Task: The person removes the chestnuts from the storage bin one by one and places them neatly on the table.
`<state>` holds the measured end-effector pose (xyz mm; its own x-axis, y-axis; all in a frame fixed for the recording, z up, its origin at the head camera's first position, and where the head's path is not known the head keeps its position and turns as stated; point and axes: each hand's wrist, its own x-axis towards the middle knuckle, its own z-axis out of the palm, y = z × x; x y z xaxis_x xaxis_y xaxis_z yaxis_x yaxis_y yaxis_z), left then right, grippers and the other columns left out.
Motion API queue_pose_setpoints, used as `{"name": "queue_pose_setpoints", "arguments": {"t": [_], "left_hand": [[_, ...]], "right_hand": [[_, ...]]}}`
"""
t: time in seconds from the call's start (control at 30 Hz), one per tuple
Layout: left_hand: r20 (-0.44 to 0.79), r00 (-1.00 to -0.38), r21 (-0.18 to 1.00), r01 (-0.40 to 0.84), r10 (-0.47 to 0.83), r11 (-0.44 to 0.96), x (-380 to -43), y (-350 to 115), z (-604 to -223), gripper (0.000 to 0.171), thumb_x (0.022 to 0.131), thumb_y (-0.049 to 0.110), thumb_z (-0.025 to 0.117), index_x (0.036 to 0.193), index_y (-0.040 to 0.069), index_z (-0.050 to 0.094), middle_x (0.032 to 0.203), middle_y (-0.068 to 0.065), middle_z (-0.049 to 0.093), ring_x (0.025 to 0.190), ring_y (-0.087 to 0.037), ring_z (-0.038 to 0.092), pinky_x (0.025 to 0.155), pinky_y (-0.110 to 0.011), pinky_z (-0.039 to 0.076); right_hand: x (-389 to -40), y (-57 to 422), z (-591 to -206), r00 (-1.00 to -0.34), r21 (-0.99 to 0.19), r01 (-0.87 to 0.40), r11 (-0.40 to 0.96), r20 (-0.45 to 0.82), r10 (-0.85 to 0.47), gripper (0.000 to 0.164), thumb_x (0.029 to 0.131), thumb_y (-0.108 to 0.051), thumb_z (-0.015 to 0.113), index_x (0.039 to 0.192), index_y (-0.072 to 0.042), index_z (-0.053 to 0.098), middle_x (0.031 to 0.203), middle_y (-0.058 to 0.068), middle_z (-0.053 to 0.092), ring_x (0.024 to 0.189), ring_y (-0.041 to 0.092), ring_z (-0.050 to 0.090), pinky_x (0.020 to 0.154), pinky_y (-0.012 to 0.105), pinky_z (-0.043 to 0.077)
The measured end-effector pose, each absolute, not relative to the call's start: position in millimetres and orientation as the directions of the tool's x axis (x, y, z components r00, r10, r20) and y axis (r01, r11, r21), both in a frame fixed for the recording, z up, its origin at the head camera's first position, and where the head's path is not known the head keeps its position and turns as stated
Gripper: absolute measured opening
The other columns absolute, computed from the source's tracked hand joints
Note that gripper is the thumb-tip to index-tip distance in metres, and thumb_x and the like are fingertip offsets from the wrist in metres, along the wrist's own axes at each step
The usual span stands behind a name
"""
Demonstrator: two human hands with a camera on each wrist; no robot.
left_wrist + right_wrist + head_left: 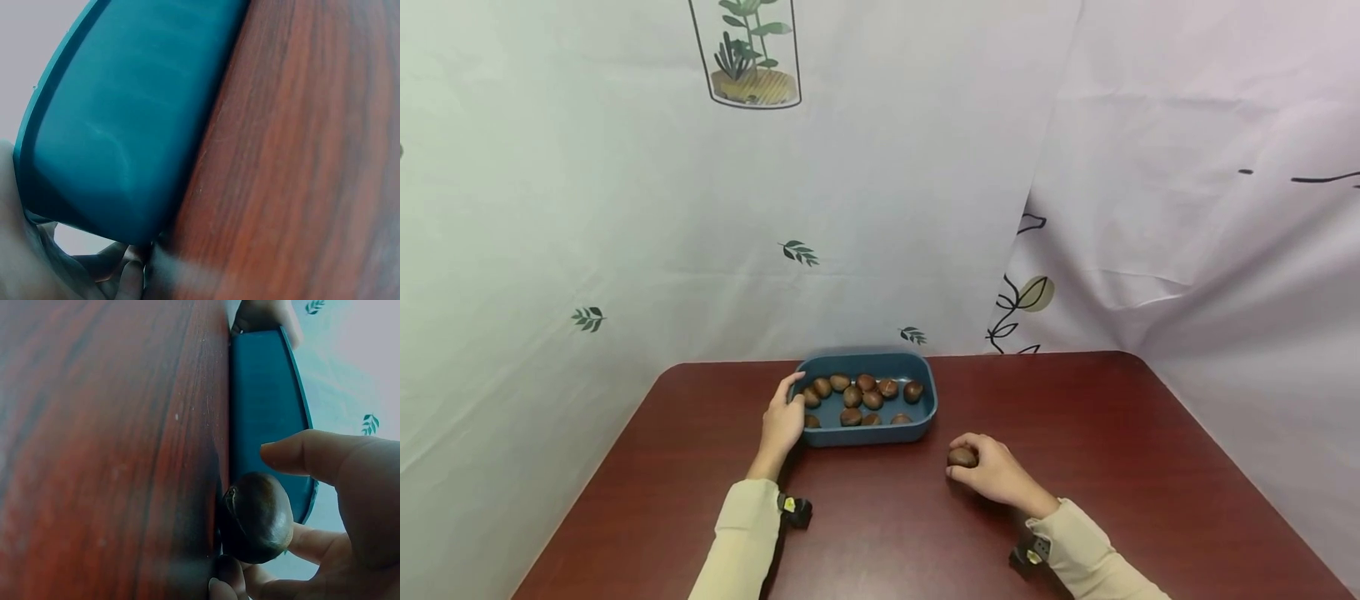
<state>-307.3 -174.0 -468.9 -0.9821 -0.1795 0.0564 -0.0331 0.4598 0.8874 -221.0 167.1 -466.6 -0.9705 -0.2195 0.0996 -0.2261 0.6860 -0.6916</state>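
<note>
A blue rectangular tray (865, 437) stands at the back of the table with several brown chestnuts (852, 397) in it. At its left end, my left hand (782, 427) grips the rim, the thumb over the edge. The left wrist view shows the tray's side wall (137, 125) and curled fingers (130, 281) at its corner. To the right and nearer me, my right hand (996, 473) curls its fingers round a single chestnut (962, 457) low over the table. In the right wrist view the chestnut (259, 515) lies between the thumb and the bent fingers.
The dark red wooden table (865, 517) has rounded far corners. Behind the tray hangs a pale cloth (880, 183) printed with leaves and plants. Small dark devices (796, 511) are strapped to both wrists, below light sleeves (741, 533).
</note>
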Motion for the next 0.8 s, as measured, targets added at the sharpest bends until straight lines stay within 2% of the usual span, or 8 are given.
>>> {"name": "queue_pose_setpoints", "arguments": {"t": [0.13, 0.33, 0.43, 0.57, 0.8], "left_hand": [[0.066, -0.981, 0.88, -0.028, -0.181, 0.475, -308.9, -173.2, -469.4, 0.046, 0.102, 0.021, 0.037, 0.146, 0.029, 0.046, 0.099, -0.019, 0.056, 0.05, -0.016, 0.029, 0.056, -0.034, 0.032], [0.064, -0.982, 0.886, -0.026, -0.176, 0.463, -311.5, -173.9, -467.1, 0.046, 0.102, 0.021, 0.037, 0.147, 0.028, 0.045, 0.124, -0.018, 0.057, 0.052, -0.018, 0.029, 0.06, -0.036, 0.032], [0.066, -0.982, 0.889, -0.023, -0.178, 0.457, -312.7, -173.8, -465.7, 0.046, 0.102, 0.02, 0.036, 0.147, 0.028, 0.045, 0.109, -0.02, 0.058, 0.05, -0.017, 0.029, 0.057, -0.035, 0.032], [0.053, -0.982, 0.888, -0.038, -0.183, 0.459, -312.9, -173.2, -466.3, 0.046, 0.102, 0.021, 0.037, 0.147, 0.03, 0.044, 0.088, -0.018, 0.053, 0.047, -0.015, 0.027, 0.051, -0.032, 0.031], [0.065, -0.982, 0.881, -0.028, -0.18, 0.472, -312.2, -173.0, -468.6, 0.046, 0.101, 0.021, 0.037, 0.145, 0.029, 0.047, 0.119, -0.018, 0.058, 0.051, -0.017, 0.026, 0.06, -0.037, 0.031]], "right_hand": [[-221.6, 168.2, -467.2, -0.969, -0.695, -0.231, 0.681, 0.101, -0.226, 0.034, 0.081, -0.02, 0.079, 0.11, -0.007, 0.069, 0.096, 0.003, 0.063, 0.081, 0.015, 0.053, 0.071, 0.034, 0.045], [-225.2, 168.4, -465.2, -0.971, -0.696, -0.221, 0.683, 0.094, -0.219, 0.033, 0.081, -0.02, 0.079, 0.11, -0.007, 0.069, 0.097, 0.003, 0.063, 0.082, 0.015, 0.054, 0.072, 0.035, 0.045], [-227.4, 168.4, -464.2, -0.974, -0.7, -0.208, 0.683, 0.085, -0.209, 0.033, 0.081, -0.02, 0.079, 0.11, -0.008, 0.069, 0.097, 0.003, 0.064, 0.082, 0.015, 0.054, 0.072, 0.035, 0.045], [-228.7, 168.3, -464.5, -0.976, -0.704, -0.196, 0.683, 0.076, -0.203, 0.033, 0.081, -0.019, 0.079, 0.111, -0.008, 0.07, 0.097, 0.002, 0.064, 0.081, 0.015, 0.054, 0.072, 0.035, 0.045], [-228.9, 168.0, -467.4, -0.977, -0.69, -0.197, 0.696, 0.081, -0.196, 0.031, 0.08, -0.019, 0.08, 0.109, -0.01, 0.071, 0.098, 0.001, 0.065, 0.085, 0.014, 0.056, 0.076, 0.036, 0.046]]}}
